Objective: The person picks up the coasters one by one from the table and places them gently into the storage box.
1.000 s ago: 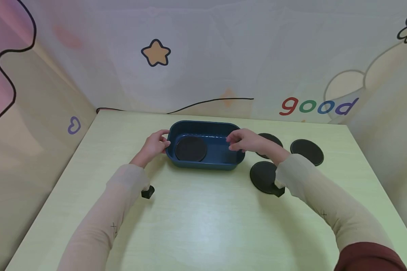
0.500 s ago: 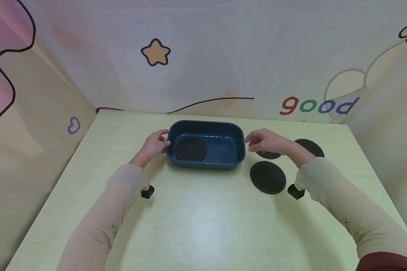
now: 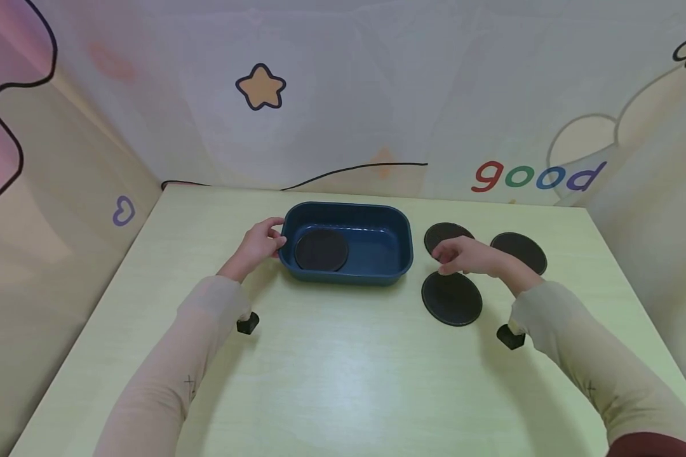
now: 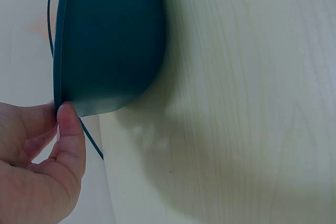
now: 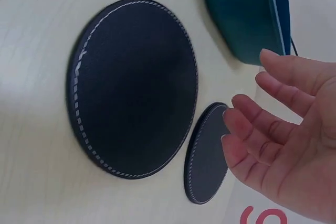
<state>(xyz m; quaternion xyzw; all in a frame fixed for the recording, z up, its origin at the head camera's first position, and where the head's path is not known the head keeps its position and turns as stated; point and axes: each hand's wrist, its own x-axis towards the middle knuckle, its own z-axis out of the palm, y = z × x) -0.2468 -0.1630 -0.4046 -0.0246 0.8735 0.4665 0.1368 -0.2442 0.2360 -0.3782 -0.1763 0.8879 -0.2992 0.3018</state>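
Note:
In the head view, my left hand (image 3: 257,243) holds the left end of a dark blue rectangular tray (image 3: 371,280) with rounded corners. The left wrist view shows my thumb (image 4: 69,124) and a finger pinching the rim of its wall (image 4: 115,35). Inside the tray, on the left, lies a round black coaster (image 3: 321,250). My right hand (image 3: 471,257) hovers with loosely bent fingers, holding nothing. Under it lie a near coaster (image 3: 451,299) and a partly covered far coaster (image 3: 447,233). In the right wrist view, the larger coaster (image 5: 136,87) shows pale stitching round its edge.
Another black coaster (image 3: 520,251) lies farther right, partly behind my right forearm. All of this is on a pale wooden table (image 3: 331,381). A printed cloth backdrop (image 3: 343,95) rises along the table's back edge and sides.
My right hand has moved from over the tray's right end out to the right, and now hovers over the coasters. The left hand and tray have stayed in place.

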